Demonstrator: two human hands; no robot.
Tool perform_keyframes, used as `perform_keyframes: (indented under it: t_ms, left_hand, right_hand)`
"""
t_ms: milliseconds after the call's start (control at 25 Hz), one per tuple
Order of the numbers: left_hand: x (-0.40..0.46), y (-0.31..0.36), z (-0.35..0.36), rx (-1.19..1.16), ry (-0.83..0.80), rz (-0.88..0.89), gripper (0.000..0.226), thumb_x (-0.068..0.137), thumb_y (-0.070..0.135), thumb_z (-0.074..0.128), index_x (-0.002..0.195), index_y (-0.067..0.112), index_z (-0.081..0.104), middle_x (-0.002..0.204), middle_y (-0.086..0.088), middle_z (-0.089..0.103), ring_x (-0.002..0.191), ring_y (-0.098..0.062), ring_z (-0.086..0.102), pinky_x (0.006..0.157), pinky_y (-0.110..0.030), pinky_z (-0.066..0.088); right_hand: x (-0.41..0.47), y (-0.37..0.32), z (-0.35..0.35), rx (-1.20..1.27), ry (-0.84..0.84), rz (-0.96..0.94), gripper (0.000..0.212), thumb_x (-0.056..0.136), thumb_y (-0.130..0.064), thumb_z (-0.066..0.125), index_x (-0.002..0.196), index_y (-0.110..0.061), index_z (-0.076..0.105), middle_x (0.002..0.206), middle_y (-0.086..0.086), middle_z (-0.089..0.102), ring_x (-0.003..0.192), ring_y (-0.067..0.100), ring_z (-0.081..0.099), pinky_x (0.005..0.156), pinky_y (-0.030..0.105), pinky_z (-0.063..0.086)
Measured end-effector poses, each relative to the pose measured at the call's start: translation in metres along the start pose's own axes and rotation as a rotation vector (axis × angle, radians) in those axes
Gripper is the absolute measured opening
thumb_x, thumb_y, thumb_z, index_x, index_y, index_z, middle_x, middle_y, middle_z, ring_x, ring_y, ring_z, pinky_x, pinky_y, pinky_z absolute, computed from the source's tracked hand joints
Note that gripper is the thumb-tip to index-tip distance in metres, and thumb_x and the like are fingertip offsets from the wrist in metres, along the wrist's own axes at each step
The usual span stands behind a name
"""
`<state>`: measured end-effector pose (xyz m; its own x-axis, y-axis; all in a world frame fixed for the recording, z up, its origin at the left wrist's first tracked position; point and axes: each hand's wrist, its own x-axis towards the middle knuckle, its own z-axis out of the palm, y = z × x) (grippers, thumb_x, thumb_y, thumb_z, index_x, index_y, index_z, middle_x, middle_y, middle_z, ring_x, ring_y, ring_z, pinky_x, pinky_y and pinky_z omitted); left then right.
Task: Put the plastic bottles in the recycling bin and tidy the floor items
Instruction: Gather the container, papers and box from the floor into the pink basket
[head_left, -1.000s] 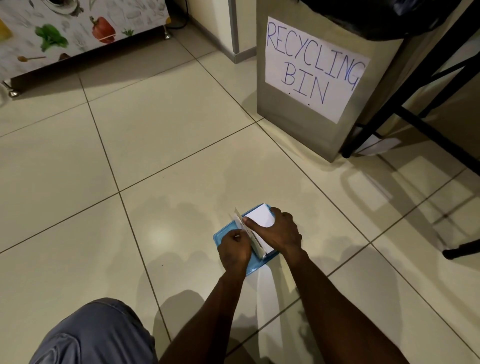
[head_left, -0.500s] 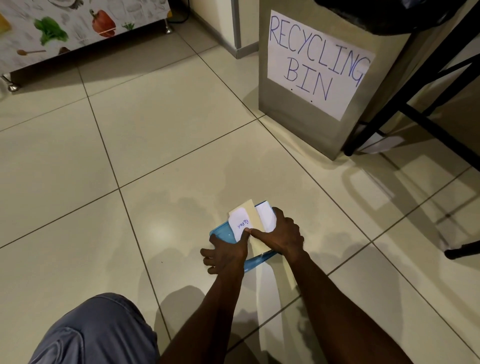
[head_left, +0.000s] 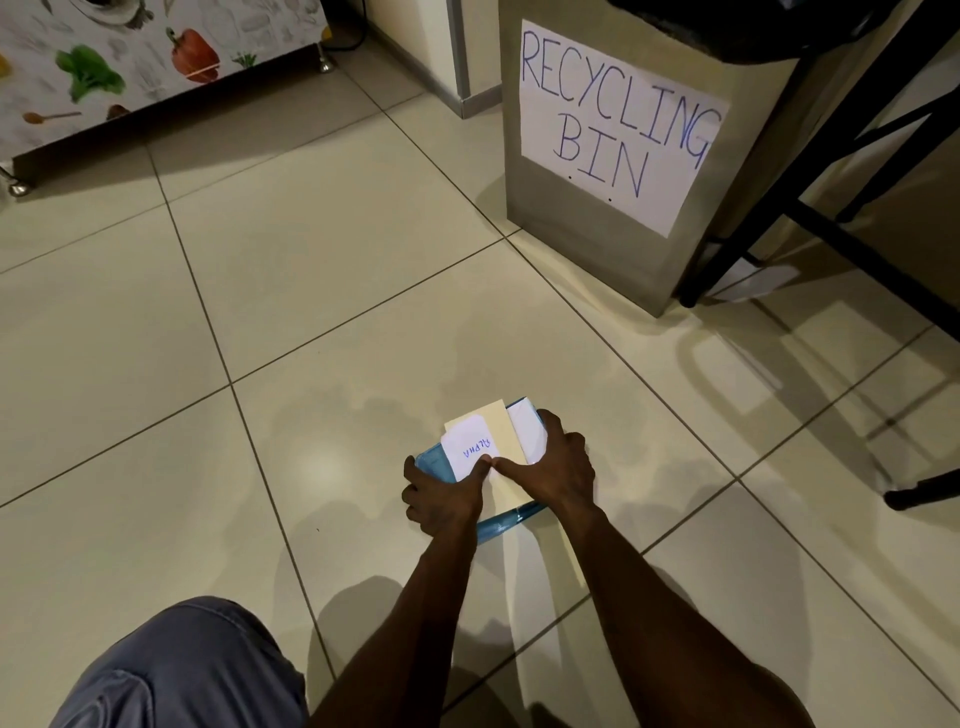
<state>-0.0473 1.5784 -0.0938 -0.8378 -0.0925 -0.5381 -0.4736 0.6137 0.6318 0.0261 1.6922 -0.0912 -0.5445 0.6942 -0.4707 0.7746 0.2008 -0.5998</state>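
On the tiled floor, open room is seen left of the recycling bin. A blue tray of papers is gripped at its near edge by the left hand, while the papers are pressed down by the right hand.

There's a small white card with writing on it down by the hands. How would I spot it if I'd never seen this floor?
Start at the metal recycling bin and come toward the viewer across the tiles to the blue tray under both hands. On the stacked papers in it, the card lies at the left, over a cream sheet. It alone bears blue handwriting and has rounded corners.
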Motion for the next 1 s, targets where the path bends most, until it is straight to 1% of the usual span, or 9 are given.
perform_keyframes:
  t_ms: [200, 320, 440, 520, 600, 640, 800, 920, 1000]
  left_hand:
    - [-0.005, 0.008, 0.010, -0.015, 0.010, 0.108, 0.113, 0.062, 0.047, 0.090, 0.151, 0.019, 0.025, 0.140, -0.020, 0.044, 0.133, -0.040, 0.039, 0.107, -0.048, 0.037]
    - [-0.014, 0.010, 0.009, -0.058, 0.054, 0.170, 0.112, 0.061, 0.046, 0.091, 0.150, 0.018, 0.028, 0.139, -0.020, 0.046, 0.131, -0.040, 0.040, 0.109, -0.049, 0.035]
    - [-0.049, 0.022, -0.012, -0.072, 0.042, 0.259, 0.116, 0.058, 0.046, 0.093, 0.150, 0.015, 0.029, 0.139, -0.018, 0.050, 0.130, -0.037, 0.046, 0.112, -0.050, 0.037]
    - [-0.090, 0.037, -0.040, -0.109, 0.076, 0.279, 0.119, 0.055, 0.044, 0.094, 0.150, 0.017, 0.030, 0.140, -0.014, 0.052, 0.128, -0.034, 0.051, 0.111, -0.047, 0.040]
    - [-0.136, 0.062, -0.075, -0.161, 0.113, 0.276, 0.119, 0.053, 0.043, 0.095, 0.150, 0.021, 0.030, 0.141, -0.010, 0.052, 0.127, -0.031, 0.050, 0.107, -0.039, 0.041]
    - [-0.158, 0.078, -0.095, -0.188, 0.115, 0.291, 0.119, 0.053, 0.043, 0.095, 0.150, 0.024, 0.030, 0.141, -0.008, 0.052, 0.127, -0.029, 0.051, 0.106, -0.040, 0.043]
    - [-0.254, 0.180, -0.189, -0.240, 0.059, 0.358, 0.118, 0.053, 0.042, 0.096, 0.150, 0.028, 0.030, 0.140, -0.003, 0.054, 0.126, -0.026, 0.051, 0.104, -0.051, 0.048]
    - [-0.325, 0.260, -0.269, -0.250, 0.046, 0.441, 0.118, 0.054, 0.038, 0.097, 0.150, 0.023, 0.032, 0.142, -0.005, 0.053, 0.130, -0.027, 0.049, 0.106, -0.053, 0.046]
    - [-0.364, 0.307, -0.317, -0.233, 0.028, 0.510, 0.117, 0.053, 0.038, 0.097, 0.150, 0.019, 0.033, 0.143, -0.008, 0.052, 0.130, -0.028, 0.049, 0.109, -0.052, 0.043]
  right_hand:
    - [0.007, 0.013, -0.008, 0.090, 0.075, -0.004, 0.107, 0.064, -0.065, 0.085, 0.151, -0.035, 0.033, 0.138, 0.008, 0.053, 0.130, 0.028, 0.048, 0.102, 0.043, 0.050]
    - [0.002, 0.012, -0.016, 0.120, 0.079, -0.029, 0.107, 0.062, -0.067, 0.085, 0.151, -0.036, 0.033, 0.138, 0.005, 0.053, 0.130, 0.026, 0.048, 0.101, 0.042, 0.050]
    - [-0.032, 0.008, -0.044, 0.179, 0.117, -0.025, 0.105, 0.061, -0.069, 0.084, 0.149, -0.041, 0.034, 0.137, -0.001, 0.055, 0.128, 0.022, 0.048, 0.096, 0.036, 0.049]
    - [-0.073, -0.006, -0.073, 0.224, 0.146, -0.027, 0.103, 0.060, -0.069, 0.084, 0.147, -0.045, 0.035, 0.136, -0.007, 0.056, 0.127, 0.017, 0.048, 0.091, 0.029, 0.045]
    - [-0.119, -0.033, -0.107, 0.248, 0.177, -0.019, 0.103, 0.057, -0.072, 0.082, 0.145, -0.049, 0.034, 0.134, -0.014, 0.055, 0.127, 0.011, 0.047, 0.091, 0.026, 0.042]
    - [-0.139, -0.049, -0.125, 0.256, 0.196, -0.015, 0.103, 0.057, -0.074, 0.081, 0.145, -0.050, 0.034, 0.132, -0.017, 0.054, 0.127, 0.009, 0.047, 0.091, 0.026, 0.042]
    - [-0.227, -0.138, -0.228, 0.291, 0.298, -0.045, 0.097, 0.060, -0.076, 0.078, 0.143, -0.055, 0.032, 0.119, -0.039, 0.042, 0.130, 0.001, 0.045, 0.093, 0.023, 0.039]
    - [-0.293, -0.214, -0.307, 0.302, 0.306, -0.075, 0.099, 0.060, -0.079, 0.077, 0.144, -0.057, 0.031, 0.122, -0.034, 0.043, 0.123, -0.003, 0.044, 0.093, 0.022, 0.038]
    - [-0.333, -0.260, -0.353, 0.293, 0.331, -0.111, 0.099, 0.062, -0.078, 0.077, 0.147, -0.053, 0.031, 0.128, -0.030, 0.043, 0.120, -0.007, 0.041, 0.094, 0.022, 0.038]
